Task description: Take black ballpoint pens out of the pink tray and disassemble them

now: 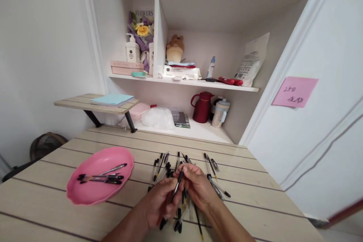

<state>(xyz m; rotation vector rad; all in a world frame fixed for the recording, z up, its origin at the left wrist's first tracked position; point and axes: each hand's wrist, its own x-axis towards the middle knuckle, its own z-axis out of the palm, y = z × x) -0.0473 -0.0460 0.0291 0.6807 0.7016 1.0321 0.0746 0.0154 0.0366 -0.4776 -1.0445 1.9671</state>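
Both my hands meet over a scattered heap of pens at the front middle of the table. My left hand [161, 201] is closed around the lower part of a pen [178, 184] with a dark upper end. The fingertips of my right hand [196, 184] pinch the upper end of that same pen. Under and around the hands lie several clear-barrelled pens, black caps and thin refills [197, 219], partly hidden by my fingers. More loose pens [161, 164] lie just behind my left hand, and others [217, 188] to the right of my right hand.
On the left a pink scalloped plate [85, 194] holds several pens. Behind it stands a small raised wooden shelf [76, 100] with blue paper [112, 100]. At the back, a red jug [202, 107] and a pale cup [220, 113] stand in the cabinet beside a plastic bag [157, 118].
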